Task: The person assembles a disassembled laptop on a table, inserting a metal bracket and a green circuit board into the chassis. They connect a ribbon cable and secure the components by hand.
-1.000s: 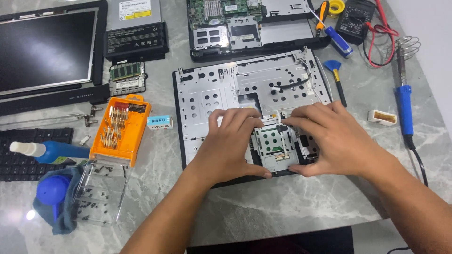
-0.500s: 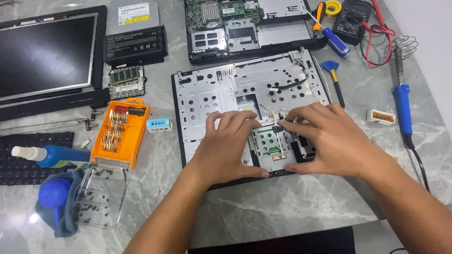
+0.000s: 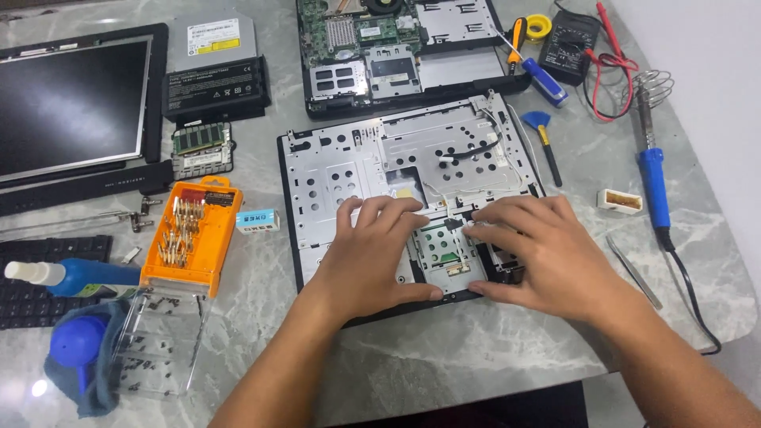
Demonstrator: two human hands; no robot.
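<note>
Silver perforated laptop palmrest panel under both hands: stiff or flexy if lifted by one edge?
The silver perforated laptop palmrest panel looks thin, broad and full of cut-outs, so it probably flexes some. Likely light for its size. The thin cable across it could snag, and the small green board seems fragile.

A dark rectangular laptop screen panel in a black frame (image 3: 73,107) lies at far left on the marble surface (image 3: 444,364). Right of it, a white-and-yellow label (image 3: 213,36) sits on a grey optical drive (image 3: 208,41); a small pale-blue labelled tag (image 3: 258,220) lies beside the orange bit case (image 3: 190,235).
</note>
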